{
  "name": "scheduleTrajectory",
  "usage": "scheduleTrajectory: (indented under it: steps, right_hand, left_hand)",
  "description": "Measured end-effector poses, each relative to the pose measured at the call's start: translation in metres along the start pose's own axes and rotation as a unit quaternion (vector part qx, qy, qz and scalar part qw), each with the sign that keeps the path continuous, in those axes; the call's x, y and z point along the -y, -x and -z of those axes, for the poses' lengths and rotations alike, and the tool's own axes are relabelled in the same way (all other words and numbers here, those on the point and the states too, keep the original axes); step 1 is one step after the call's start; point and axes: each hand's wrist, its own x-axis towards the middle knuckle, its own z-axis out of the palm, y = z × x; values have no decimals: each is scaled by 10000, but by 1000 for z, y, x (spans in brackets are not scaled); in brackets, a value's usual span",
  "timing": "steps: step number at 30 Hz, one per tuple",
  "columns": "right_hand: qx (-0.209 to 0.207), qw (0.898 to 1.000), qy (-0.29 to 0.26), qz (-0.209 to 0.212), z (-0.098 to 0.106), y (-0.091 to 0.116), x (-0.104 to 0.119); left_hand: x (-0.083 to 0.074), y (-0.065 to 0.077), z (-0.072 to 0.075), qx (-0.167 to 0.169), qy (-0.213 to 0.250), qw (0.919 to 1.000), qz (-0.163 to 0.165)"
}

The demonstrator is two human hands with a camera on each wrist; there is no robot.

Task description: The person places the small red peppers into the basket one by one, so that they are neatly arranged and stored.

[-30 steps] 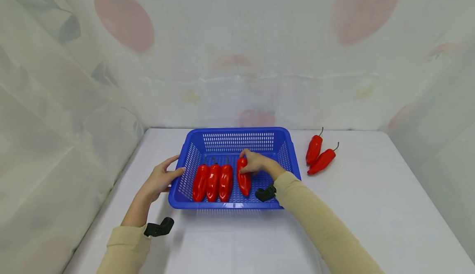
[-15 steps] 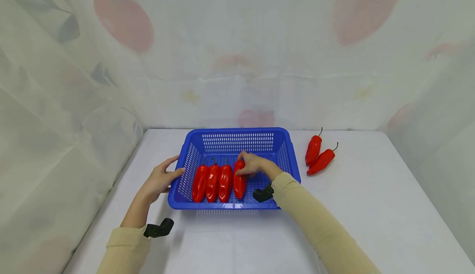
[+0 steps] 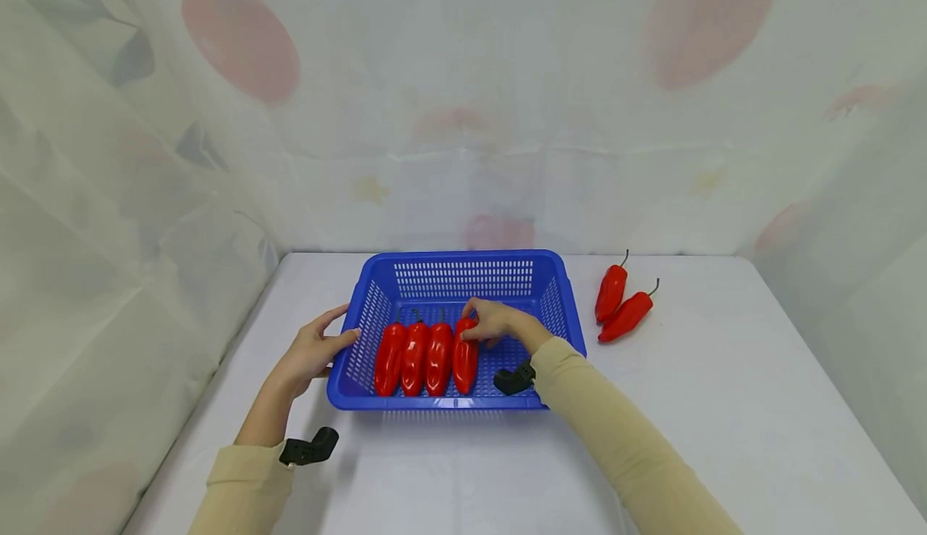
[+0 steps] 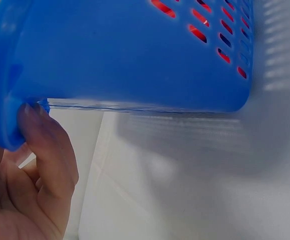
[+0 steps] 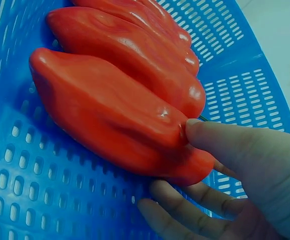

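A blue plastic basket (image 3: pixel 449 403) with slotted walls holds a row of red peppers. My left hand (image 3: pixel 311 351) grips its left rim; in the left wrist view, the fingers (image 4: pixel 49 150) curl up under the lip. Inside the basket, my right hand (image 3: pixel 494 322) pinches the stem end of the rightmost red pepper (image 3: pixel 464 364). The thumb (image 5: pixel 210 137) presses its upper side in the right wrist view, the other fingers lying below. This pepper lies alongside three others (image 3: pixel 414 360), all with tips toward the near wall.
Two more red peppers (image 3: pixel 611 294) lie side by side on the white table (image 3: pixel 710 390) right of the basket. A patterned cloth (image 3: pixel 463 117) hangs behind and at both sides. Each wrist carries a small black camera (image 3: pixel 311 446).
My right hand has slid the held pepper leftward, up against the row, and a little toward the near wall. The left hand stays on the rim.
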Motion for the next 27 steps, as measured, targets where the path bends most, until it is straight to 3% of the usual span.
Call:
scheduleTrajectory:
  steps: [6, 15, 22, 27]
  right_hand:
    - [196, 9993, -306, -102, 0, 1, 0]
    - [325, 9987, -379, -111, 1, 0, -1]
    - [404, 9983, -420, -66, 1, 2, 0]
    - [432, 9980, -468, -49, 2, 4, -1]
  left_hand:
    - [5, -4, 1, 3, 20, 10000, 13]
    - [28, -22, 6, -61, -19, 10000, -12]
    - [9, -9, 3, -10, 0, 10000, 19]
    - [23, -20, 5, -31, 14, 10000, 35]
